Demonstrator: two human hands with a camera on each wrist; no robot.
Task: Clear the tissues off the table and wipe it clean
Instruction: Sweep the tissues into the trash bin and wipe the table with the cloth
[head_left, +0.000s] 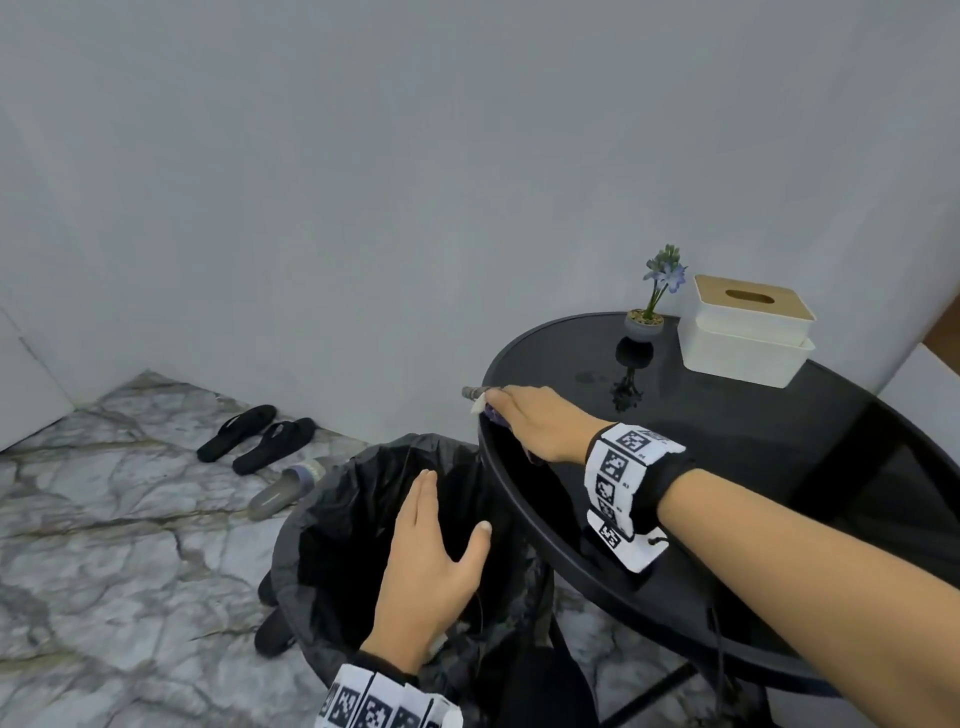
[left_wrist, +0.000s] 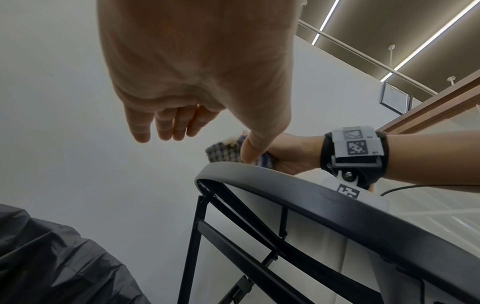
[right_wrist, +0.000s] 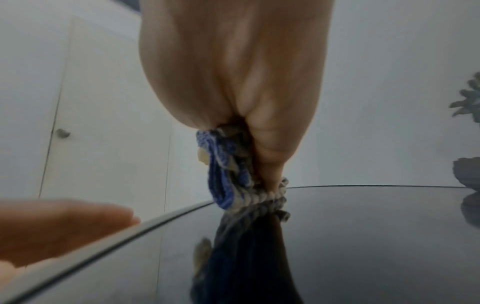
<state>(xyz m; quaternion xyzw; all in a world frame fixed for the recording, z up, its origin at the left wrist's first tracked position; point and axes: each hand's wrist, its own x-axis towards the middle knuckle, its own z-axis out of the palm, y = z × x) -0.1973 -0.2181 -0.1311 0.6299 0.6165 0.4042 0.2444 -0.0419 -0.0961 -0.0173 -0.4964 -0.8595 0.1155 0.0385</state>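
Observation:
My right hand (head_left: 535, 421) lies at the left edge of the round black table (head_left: 753, 441) and grips a bunched blue checked cloth (head_left: 493, 413) against the glossy top. A small white scrap of tissue (head_left: 477, 404) sticks out beside the cloth, over the rim. In the right wrist view the cloth (right_wrist: 228, 181) is squeezed under the right hand (right_wrist: 233, 72) and touches the table (right_wrist: 363, 236). My left hand (head_left: 431, 551) is open with straight fingers, holding nothing. It sits just below the rim, above the black-lined bin (head_left: 332, 499). The left wrist view shows the left hand (left_wrist: 182, 82) and the cloth (left_wrist: 223, 153).
A white tissue box with a wooden lid (head_left: 748, 332) and a small potted blue flower (head_left: 649, 312) stand at the table's back. Slippers (head_left: 260, 436) lie on the marble floor by the wall. The table's black frame (left_wrist: 197, 236) runs down beside the bin bag (left_wrist: 52, 257).

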